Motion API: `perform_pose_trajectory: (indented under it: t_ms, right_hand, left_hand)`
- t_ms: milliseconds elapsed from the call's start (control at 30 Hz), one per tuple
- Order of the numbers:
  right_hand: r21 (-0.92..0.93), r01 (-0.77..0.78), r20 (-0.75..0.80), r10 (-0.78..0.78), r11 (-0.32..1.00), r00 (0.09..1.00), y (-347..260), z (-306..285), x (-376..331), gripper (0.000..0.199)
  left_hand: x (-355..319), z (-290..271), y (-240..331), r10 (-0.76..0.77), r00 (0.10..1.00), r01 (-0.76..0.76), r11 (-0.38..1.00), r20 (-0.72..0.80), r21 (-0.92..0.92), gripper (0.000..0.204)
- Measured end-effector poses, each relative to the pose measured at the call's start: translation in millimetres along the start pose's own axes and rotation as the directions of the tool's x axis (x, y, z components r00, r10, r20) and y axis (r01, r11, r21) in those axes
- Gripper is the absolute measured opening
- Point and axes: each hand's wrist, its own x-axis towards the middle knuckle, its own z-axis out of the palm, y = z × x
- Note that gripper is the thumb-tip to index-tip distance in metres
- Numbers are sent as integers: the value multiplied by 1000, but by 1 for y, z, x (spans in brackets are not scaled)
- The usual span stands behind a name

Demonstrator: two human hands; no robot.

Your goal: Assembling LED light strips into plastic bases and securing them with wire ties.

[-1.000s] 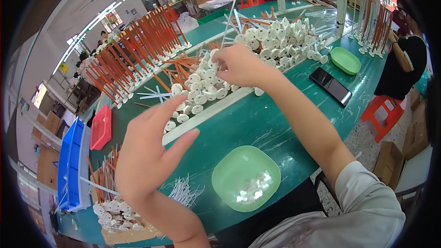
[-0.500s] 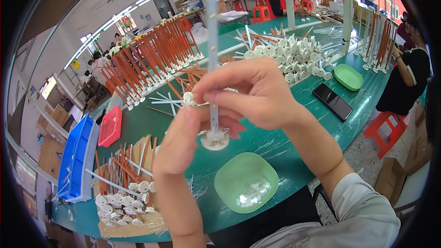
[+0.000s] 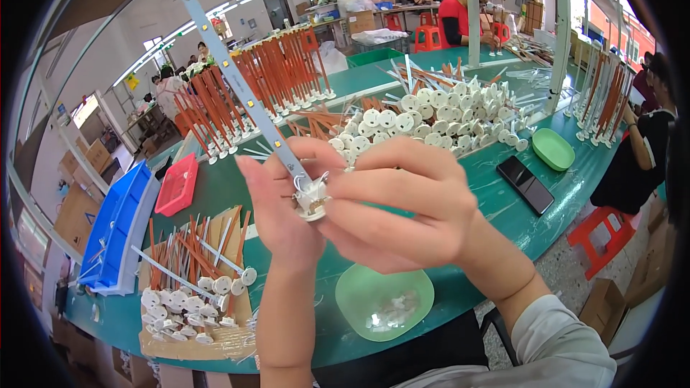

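My left hand [image 3: 284,223] is closed round the lower end of a long, narrow LED strip [image 3: 241,86], which leans up and to the left. A round white base [image 3: 313,207] with thin wires sits at the strip's lower end. From the right, my right hand [image 3: 402,205] pinches the side of this base with thumb and fingers; its fingertips partly cover it. Below my hands a green bowl [image 3: 348,302] holds small, clear pieces.
White round bases with strips lie heaped on cardboard [image 3: 237,341] at left and in a larger pile [image 3: 438,111] farther off. Brown strips [image 3: 280,65] stand in rows. Around are a blue bin [image 3: 118,233], red basket [image 3: 177,183], black phone [image 3: 525,185] and other people.
The strip has tilted from upright to the left, and its base has turned and risen slightly. My right hand has moved from the strip down to the base.
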Motion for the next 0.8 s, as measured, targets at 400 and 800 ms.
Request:
perform_pose_trajectory:
  t_ms: [400,800]
  right_hand:
    - [-87,13,-116,-23,996,993,-13,6,5,13]
    - [-124,-47,-67,39,991,997,-5,14,-5,24]
  left_hand:
    - [-16,20,13,0,992,0,1000,-126,1,81]
    - [-8,24,2,-281,947,198,891,-155,-408,67]
